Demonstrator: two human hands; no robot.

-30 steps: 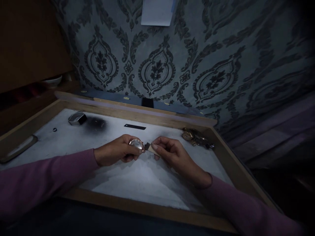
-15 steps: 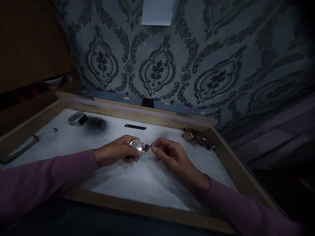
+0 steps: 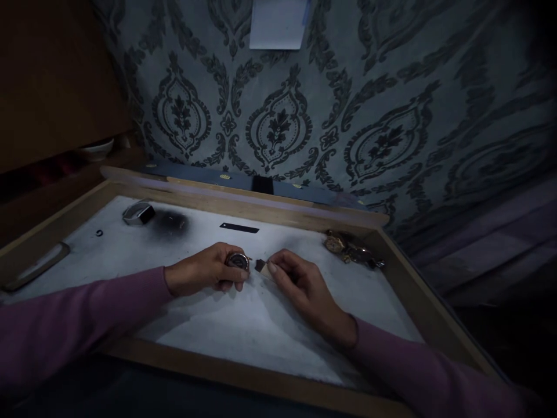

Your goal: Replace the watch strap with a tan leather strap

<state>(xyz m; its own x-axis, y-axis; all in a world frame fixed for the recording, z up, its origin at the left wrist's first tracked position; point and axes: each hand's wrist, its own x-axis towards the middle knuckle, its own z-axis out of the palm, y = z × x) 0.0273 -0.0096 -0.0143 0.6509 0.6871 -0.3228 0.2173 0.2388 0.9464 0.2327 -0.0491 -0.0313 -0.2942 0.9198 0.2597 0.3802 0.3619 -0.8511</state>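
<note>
In my left hand [image 3: 202, 270] is a round metal watch case [image 3: 238, 260], pinched between thumb and fingers with its face turned up. The fingers of my right hand [image 3: 300, 281] close on a small flat blade piece [image 3: 261, 265], dark at the tip and pale where I grip it. Its tip points at the watch case, with a narrow gap between them. Both hands are over the white bottom of a shallow wooden tray [image 3: 261, 388]. My fingers hide part of each thing.
A dark flat blade strip [image 3: 239, 227] lies beyond my hands. At the back left are a wristwatch [image 3: 139, 213] and a small dark ring [image 3: 99, 233]. Several watches [image 3: 348, 246] are heaped at the right. The tray's raised wooden walls surround everything; a patterned curtain [image 3: 278, 128] hangs behind.
The blade piece has drawn slightly away from the watch case, opening a gap. The watch case has tilted, and its bright reflection has gone dark.
</note>
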